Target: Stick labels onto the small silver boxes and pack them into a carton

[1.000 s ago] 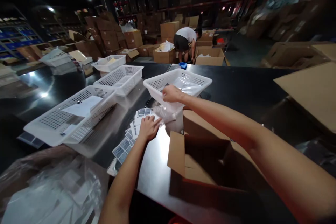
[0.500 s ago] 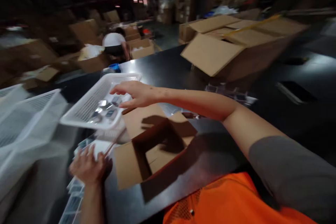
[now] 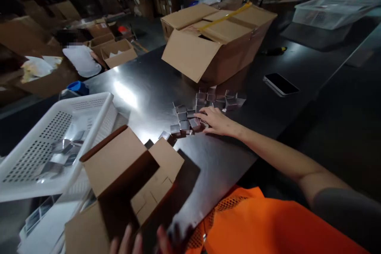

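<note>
The right hand (image 3: 216,122) lies flat on the dark tabletop (image 3: 154,83), its fingers (image 3: 200,115) spread and resting against the near cluster of small silvery packets (image 3: 185,121), closed on none of them yet. More of these packets (image 3: 220,99) sit a little farther off, near the big open carton (image 3: 214,43). The left hand (image 3: 131,242) shows only as fingertips at the bottom edge, by the near side of the small open cardboard box (image 3: 125,182); whether it grips the box I cannot tell. To gather well, it seems wise to curl the fingers round the packets from the far side and sweep several together, since they look slick and light and could skid on the glossy surface. The white basket (image 3: 98,111) to the left already holds similar shiny pieces. A phone (image 3: 281,83) lies well apart.
</note>
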`<state>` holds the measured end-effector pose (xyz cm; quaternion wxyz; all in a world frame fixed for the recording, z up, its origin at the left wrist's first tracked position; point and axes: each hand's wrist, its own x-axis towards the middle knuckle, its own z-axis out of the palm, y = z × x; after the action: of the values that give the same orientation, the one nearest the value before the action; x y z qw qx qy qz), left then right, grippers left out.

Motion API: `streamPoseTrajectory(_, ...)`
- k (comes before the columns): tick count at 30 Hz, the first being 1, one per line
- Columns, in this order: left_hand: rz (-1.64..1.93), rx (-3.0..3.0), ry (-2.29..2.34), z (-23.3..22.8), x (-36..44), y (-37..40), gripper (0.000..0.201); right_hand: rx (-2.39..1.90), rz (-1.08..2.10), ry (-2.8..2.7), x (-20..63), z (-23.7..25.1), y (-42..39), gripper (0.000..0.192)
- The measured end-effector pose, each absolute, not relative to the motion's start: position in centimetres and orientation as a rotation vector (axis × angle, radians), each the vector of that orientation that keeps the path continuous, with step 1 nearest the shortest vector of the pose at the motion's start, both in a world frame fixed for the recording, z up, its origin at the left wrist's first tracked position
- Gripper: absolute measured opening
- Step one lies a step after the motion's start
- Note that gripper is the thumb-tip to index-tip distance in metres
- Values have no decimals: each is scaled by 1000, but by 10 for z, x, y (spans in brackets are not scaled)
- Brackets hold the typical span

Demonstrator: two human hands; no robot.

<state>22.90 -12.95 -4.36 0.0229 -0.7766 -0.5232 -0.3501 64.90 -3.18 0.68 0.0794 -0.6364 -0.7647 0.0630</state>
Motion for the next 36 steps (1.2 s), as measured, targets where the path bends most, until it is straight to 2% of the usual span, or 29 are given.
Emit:
streamPoseTrajectory(3,-919,-2217,-1275,-50,266,-124,67,-1868,220,-2343,659,2,-29,71)
streamPoseTrajectory(6,-846,-2203,-1110,-47,272,-92,50,-1857,222,-2346,666,3,-19,69)
streamPoseTrajectory(11,-936,-2327,-985,-42,233,-38,26,-1873,197,-2286,658,4,-9,72)
streamPoseTrajectory(13,-982,-2342,-1019,-46,215,-25,24,-1917,178,-2226,652,4,-10,74)
streamPoseTrajectory(18,-978,-2304,-959,-57,186,-3,24,-1846,272,-2251,649,6,-16,61)
streamPoseTrajectory(22,-998,-2354,-966,-53,194,15,21,-1712,361,-2341,651,8,-14,62)
streamPoseTrajectory(28,-1064,-2321,-898,-47,211,25,19,-1752,380,-2294,642,0,-8,48)
streamPoseTrajectory(31,-1055,-2347,-916,-46,208,18,17,-1747,396,-2285,633,-5,-11,54)
streamPoseTrajectory(34,-1048,-2353,-889,-42,202,11,16,-1815,336,-2258,616,-7,-16,71)
streamPoseTrajectory(36,-1055,-2363,-854,-42,201,9,14,-1887,268,-2222,604,-7,-18,70)
